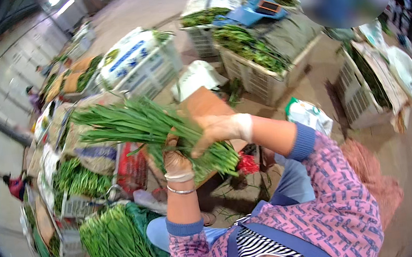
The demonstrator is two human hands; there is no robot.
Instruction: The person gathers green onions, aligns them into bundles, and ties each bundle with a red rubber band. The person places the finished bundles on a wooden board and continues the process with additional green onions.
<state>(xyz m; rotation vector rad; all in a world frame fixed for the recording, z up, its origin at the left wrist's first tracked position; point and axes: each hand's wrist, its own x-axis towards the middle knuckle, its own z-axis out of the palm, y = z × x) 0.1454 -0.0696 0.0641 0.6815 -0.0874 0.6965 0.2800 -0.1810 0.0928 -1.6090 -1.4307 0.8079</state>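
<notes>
A bunch of long green leaves, likely garlic chives point(124, 119), lies across both hands, with its pale cut ends towards the lower right. My left hand point(177, 161), in a thin soiled glove, grips the bunch from below. From above, my right hand point(219, 128), gloved too and blurred, has its fingers over the stalks near the cut ends. Just past those ends sits a cluster of red strips point(248, 163), perhaps ties. A brown board point(204, 101) shows behind my right hand. To my left is a large heap of similar leaves point(120, 250) beside a dark green cloth point(144, 221).
White plastic crates point(262, 83) packed with greens stand ahead, and another crate point(365, 109) stands at right. Left of my hands are a red crate point(131, 166) and a crate of greens point(80, 207). Pinkish netting point(370, 181) lies at my right. Other people point(16, 186) are farther off.
</notes>
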